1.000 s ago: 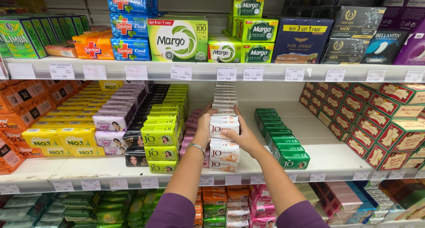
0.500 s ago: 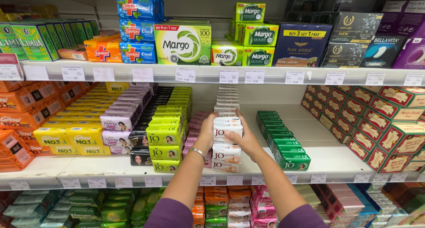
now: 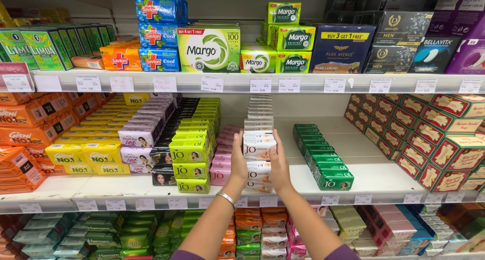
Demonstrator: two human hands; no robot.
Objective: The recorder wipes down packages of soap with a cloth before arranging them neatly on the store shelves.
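White soap boxes point(image 3: 259, 148) with orange print, beside pink boxes point(image 3: 222, 164) and dark green boxes point(image 3: 331, 171)

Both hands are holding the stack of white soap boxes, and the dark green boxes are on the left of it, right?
Not quite. The head view shows the dark green soap boxes to the right of the white soap box stack. Left hand and right hand do hold it.

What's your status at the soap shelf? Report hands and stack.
Left hand and right hand clasp white soap box stack from both sides. Pink boxes touch on left; open gap before green boxes on right.
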